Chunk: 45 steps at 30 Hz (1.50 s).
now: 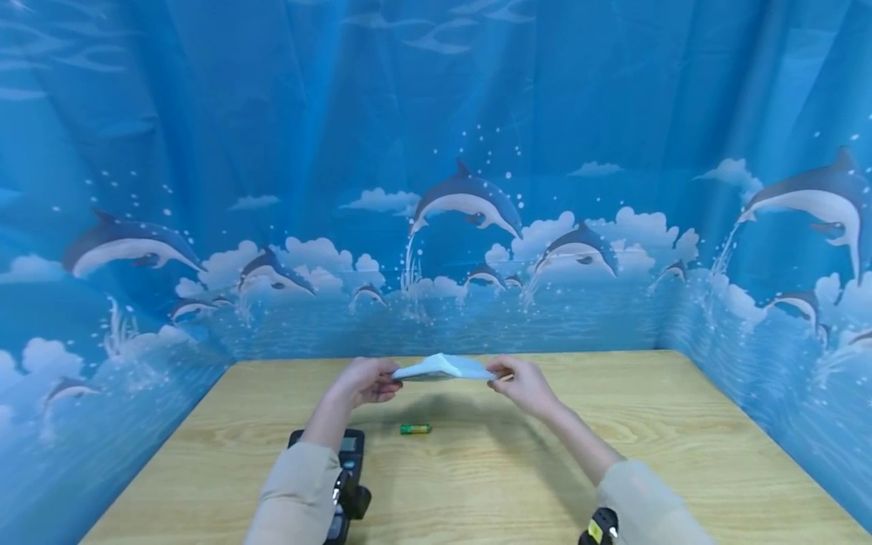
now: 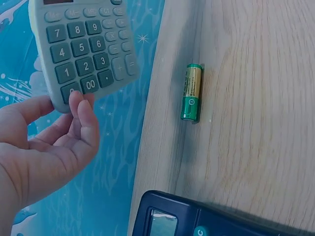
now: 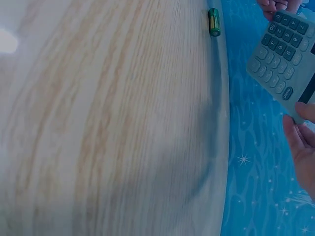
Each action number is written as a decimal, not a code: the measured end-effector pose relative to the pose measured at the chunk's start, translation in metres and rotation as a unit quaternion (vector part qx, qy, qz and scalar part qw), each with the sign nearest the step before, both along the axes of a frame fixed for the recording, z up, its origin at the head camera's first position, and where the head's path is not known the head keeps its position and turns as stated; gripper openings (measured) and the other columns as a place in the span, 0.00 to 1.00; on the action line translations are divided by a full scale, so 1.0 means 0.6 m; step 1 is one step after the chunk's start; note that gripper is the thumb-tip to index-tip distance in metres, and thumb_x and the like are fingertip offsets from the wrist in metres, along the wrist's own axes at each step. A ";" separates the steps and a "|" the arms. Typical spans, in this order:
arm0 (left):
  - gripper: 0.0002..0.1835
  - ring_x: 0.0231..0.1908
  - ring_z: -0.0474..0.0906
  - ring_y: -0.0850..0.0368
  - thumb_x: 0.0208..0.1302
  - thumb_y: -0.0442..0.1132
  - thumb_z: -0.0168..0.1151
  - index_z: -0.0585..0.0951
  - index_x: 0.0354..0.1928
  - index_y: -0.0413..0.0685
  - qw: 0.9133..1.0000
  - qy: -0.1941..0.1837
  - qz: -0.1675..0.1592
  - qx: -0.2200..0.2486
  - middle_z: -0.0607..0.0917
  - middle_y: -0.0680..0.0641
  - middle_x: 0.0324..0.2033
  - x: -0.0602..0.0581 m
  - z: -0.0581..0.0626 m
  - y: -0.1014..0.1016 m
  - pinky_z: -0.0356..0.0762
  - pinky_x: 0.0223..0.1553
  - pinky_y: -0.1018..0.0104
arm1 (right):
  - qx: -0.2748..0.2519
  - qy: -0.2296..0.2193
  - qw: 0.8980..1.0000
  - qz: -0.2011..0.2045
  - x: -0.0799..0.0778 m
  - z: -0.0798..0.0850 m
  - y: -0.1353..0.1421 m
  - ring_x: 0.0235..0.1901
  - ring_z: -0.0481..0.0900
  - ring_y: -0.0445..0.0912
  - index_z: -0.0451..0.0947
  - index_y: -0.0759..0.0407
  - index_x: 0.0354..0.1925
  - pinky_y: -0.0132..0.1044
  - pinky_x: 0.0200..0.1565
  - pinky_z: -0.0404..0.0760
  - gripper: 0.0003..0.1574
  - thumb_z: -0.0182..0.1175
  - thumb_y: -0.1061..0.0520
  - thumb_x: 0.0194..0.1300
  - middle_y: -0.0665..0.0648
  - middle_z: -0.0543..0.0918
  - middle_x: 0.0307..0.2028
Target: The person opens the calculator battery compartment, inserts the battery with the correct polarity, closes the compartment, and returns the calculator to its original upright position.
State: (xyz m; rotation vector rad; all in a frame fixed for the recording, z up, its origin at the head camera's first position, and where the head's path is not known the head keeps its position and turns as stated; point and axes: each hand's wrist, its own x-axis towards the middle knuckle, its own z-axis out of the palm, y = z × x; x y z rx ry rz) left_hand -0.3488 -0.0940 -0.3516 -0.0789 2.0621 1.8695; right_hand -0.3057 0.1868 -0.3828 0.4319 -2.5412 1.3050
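A pale blue-green calculator (image 1: 453,368) is held up above the far part of the table, seen nearly edge-on in the head view. My left hand (image 1: 371,380) pinches one end of it; in the left wrist view the thumb and fingertips grip the corner by the 0 and 00 keys (image 2: 82,89). At the opposite end my right hand (image 1: 524,384) pinches the calculator between thumb and fingers, near the display in the right wrist view. Below, a green and gold battery (image 1: 415,429) lies on its side on the table.
On the wooden table (image 1: 463,484), a dark device (image 2: 172,211) with a small screen lies at the left, partly hidden under my left forearm in the head view. A blue curtain (image 1: 381,325) printed with dolphins stands round the table's back and sides.
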 end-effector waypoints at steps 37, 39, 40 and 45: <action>0.16 0.25 0.81 0.51 0.58 0.30 0.61 0.77 0.47 0.27 0.979 0.102 -0.074 -0.163 0.81 0.42 0.26 0.075 -0.025 0.111 0.81 0.31 0.58 | -0.137 -0.214 0.962 -0.100 0.039 -0.005 0.075 0.34 0.79 0.50 0.68 0.81 0.48 0.46 0.43 0.79 0.26 0.63 0.64 0.57 0.70 0.76 0.40; 0.15 0.26 0.81 0.50 0.58 0.30 0.61 0.78 0.45 0.27 0.976 0.105 -0.083 -0.170 0.81 0.42 0.26 0.079 -0.027 0.115 0.81 0.31 0.58 | -0.128 -0.229 0.959 -0.106 0.042 -0.004 0.080 0.37 0.79 0.52 0.67 0.81 0.50 0.46 0.44 0.79 0.27 0.63 0.63 0.58 0.71 0.75 0.43; 0.15 0.26 0.81 0.50 0.58 0.30 0.61 0.78 0.45 0.27 0.975 0.105 -0.088 -0.173 0.81 0.42 0.26 0.082 -0.028 0.117 0.81 0.31 0.58 | -0.124 -0.236 0.957 -0.110 0.043 -0.003 0.082 0.38 0.79 0.53 0.67 0.80 0.50 0.46 0.45 0.78 0.28 0.63 0.62 0.58 0.72 0.75 0.44; 0.12 0.24 0.80 0.51 0.53 0.29 0.65 0.79 0.39 0.29 0.968 0.113 -0.102 -0.201 0.80 0.42 0.24 0.095 -0.030 0.125 0.81 0.29 0.60 | -0.120 -0.257 0.952 -0.119 0.047 -0.005 0.090 0.40 0.79 0.56 0.67 0.81 0.50 0.48 0.47 0.76 0.30 0.64 0.60 0.57 0.73 0.75 0.45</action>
